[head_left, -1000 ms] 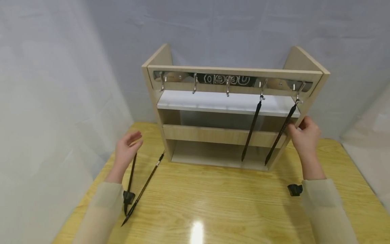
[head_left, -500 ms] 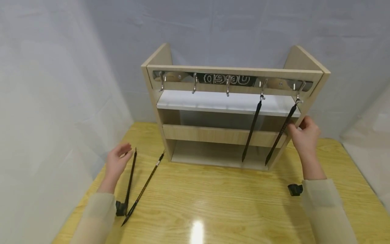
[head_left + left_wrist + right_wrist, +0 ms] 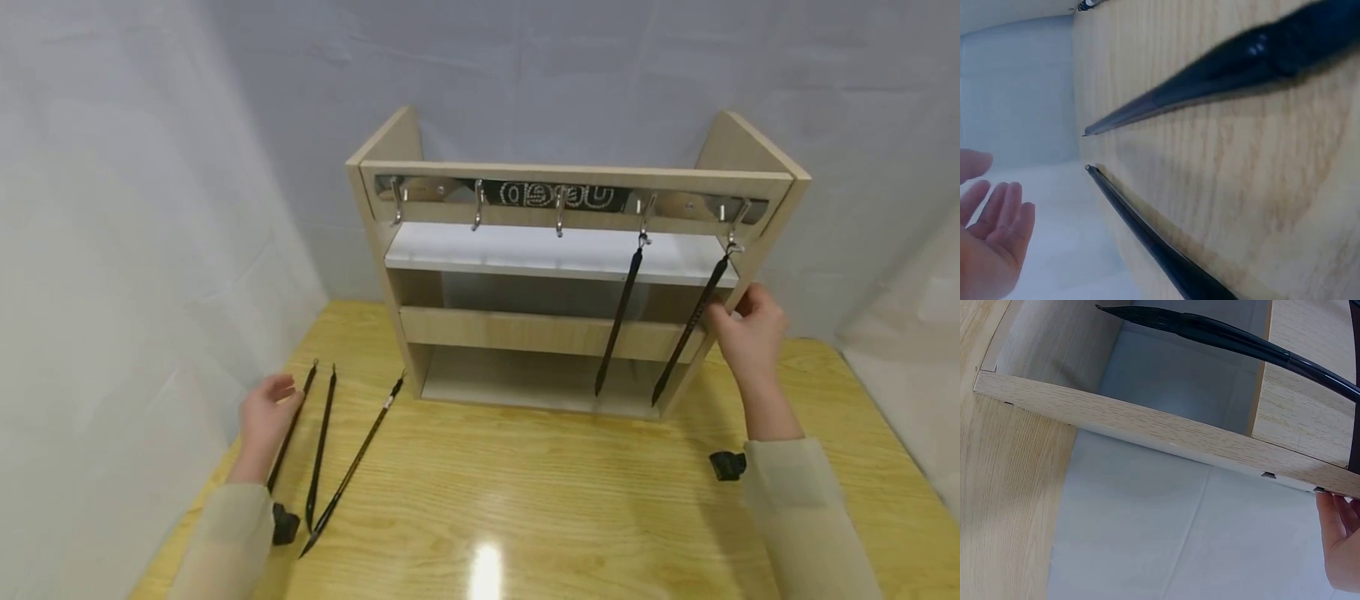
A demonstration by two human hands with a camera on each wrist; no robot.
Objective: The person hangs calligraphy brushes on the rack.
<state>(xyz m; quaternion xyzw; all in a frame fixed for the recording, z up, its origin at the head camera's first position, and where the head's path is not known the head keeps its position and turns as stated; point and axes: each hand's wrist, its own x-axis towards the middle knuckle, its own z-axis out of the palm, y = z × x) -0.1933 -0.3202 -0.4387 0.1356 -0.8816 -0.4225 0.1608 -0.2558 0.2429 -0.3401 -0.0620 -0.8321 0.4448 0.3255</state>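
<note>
Three dark writing brushes lie on the wooden table at the left: an outer brush [image 3: 291,429], a middle brush [image 3: 321,450] and an inner brush [image 3: 360,454]. My left hand [image 3: 262,421] hovers beside the outer brush and partly overlaps it in the head view; its fingers are loosely bent around nothing. My right hand [image 3: 752,333] pinches the right side panel [image 3: 757,258] of a pale wooden rack, thumb at the front edge. From the rack's two right hooks hang two black brushes, one brush [image 3: 620,325] left of the other brush [image 3: 690,333], tips down.
The hook strip [image 3: 442,190] runs along the rack's upper front board, with three bare hooks at left and middle. Below are a white shelf [image 3: 510,250] and a lower crossboard [image 3: 495,329]. Pale sheeting [image 3: 562,75] surrounds the table [image 3: 525,500].
My left hand has moved left and toward me, uncovering first the middle brush, then the outer one. The right hand stays at the rack; the hanging brushes barely move.
</note>
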